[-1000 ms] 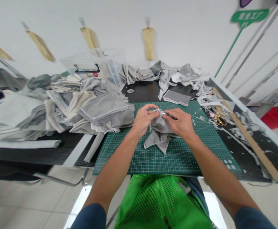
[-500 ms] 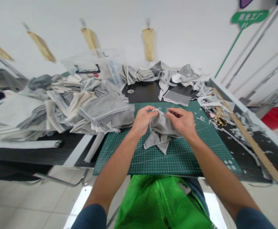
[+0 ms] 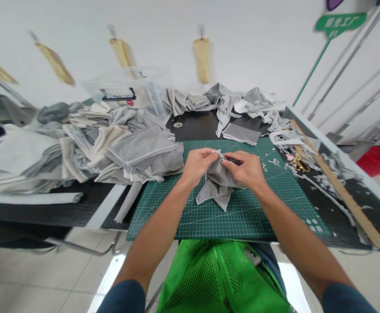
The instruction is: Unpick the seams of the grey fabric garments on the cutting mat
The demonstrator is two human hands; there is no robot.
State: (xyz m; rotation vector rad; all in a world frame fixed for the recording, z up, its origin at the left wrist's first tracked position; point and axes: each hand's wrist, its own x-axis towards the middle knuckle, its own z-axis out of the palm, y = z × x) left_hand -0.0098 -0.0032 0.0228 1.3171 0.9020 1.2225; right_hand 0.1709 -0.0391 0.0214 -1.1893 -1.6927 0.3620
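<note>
A grey cloth [image 3: 220, 177] with white edging hangs in loose folds onto the green cutting mat [image 3: 186, 219]. My left hand [image 3: 196, 165] is closed, pinching the cloth's white edge near its top. Closed around a small dark-handled tool [image 3: 235, 161] is my right hand [image 3: 249, 170]; a bright metal tip points left, at the pinched edge. The tool looks like thread snips, though the fingers cover much of it. White frayed bits show between the two hands.
Heaped grey and cream cloths [image 3: 140, 148] lie left. Behind stands a clear plastic box [image 3: 127, 87]. A folded grey cloth [image 3: 241, 133] lies beyond the mat. Gold-handled scissors [image 3: 300, 164], a wooden ruler [image 3: 342, 191] and white scraps are on the right.
My right hand has shifted slightly left, bringing the tool's tip to the cloth's edge by my left fingers. The cloth has barely moved.
</note>
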